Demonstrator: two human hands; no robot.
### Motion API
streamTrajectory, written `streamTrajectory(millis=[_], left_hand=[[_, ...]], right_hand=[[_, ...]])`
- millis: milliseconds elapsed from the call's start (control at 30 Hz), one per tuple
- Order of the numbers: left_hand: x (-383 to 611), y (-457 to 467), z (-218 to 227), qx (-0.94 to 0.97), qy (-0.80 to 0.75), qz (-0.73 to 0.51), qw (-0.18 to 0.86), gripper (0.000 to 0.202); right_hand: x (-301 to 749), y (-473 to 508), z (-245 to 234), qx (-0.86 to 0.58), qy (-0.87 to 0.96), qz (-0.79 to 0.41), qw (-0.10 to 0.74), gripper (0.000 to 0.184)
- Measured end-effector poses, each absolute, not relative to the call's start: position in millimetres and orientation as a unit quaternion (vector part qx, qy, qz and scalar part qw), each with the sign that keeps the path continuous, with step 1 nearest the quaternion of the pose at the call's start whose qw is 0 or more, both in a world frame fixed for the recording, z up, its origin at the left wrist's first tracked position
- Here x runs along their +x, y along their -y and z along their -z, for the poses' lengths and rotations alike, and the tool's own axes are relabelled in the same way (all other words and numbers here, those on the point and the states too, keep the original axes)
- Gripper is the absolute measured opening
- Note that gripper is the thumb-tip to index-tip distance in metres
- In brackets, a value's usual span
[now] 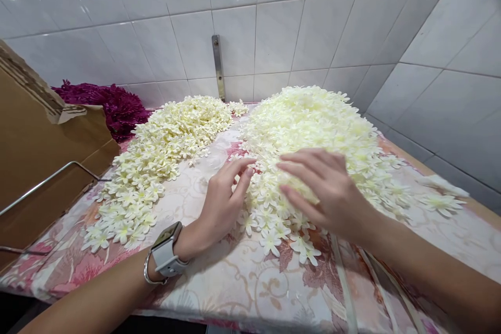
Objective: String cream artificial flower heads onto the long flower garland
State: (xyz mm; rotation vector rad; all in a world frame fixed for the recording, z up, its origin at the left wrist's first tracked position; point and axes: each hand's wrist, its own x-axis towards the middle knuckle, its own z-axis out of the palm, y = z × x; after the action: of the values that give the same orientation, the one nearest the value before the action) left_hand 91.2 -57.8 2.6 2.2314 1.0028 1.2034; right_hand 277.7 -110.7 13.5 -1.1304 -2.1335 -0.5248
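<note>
My left hand, with a watch and a bracelet on its wrist, is over the cloth at the near left edge of the large pile of pale artificial flowers. Its thumb and forefinger tips come close together; whatever may be between them is too small to make out. My right hand hovers above the front of that same pile, slightly blurred, its fingers apart and nothing seen in them. Several white flowers lie loose below both hands. A second heap of cream flowers spreads out to the left.
A cardboard box with a metal wire handle stands at the left edge. Behind it are purple flowers. Pale ribbons run over the patterned tablecloth at front right. Tiled walls and a metal bracket bound the back.
</note>
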Motion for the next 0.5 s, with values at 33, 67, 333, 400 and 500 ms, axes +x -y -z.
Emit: streamTrajectory(millis=[33,67,333,400,500], left_hand=[[89.8,57.0,-5.8,0.798,-0.355,-0.449,0.187,0.02],[88.2,56.4,-9.0,0.794,-0.347,-0.472,0.161,0.019],[75.7,56.7,-21.1,0.769,-0.199,-0.608,0.002,0.021],[74.5,56.5,-20.4,0.764,-0.193,-0.616,0.005,0.023],[73.9,55.7,-18.8,0.763,-0.198,-0.615,0.001,0.023]], right_hand=[[271.9,114.9,-12.3,-0.399,0.845,0.167,0.314,0.024],[266.4,119.0,-11.1,-0.367,0.874,0.131,0.29,0.027],[236.7,115.0,5.1,-0.32,0.933,0.061,0.153,0.034],[229.0,105.1,7.3,-0.313,0.934,0.076,0.159,0.035],[218.5,91.8,6.7,-0.294,0.94,0.083,0.15,0.033]])
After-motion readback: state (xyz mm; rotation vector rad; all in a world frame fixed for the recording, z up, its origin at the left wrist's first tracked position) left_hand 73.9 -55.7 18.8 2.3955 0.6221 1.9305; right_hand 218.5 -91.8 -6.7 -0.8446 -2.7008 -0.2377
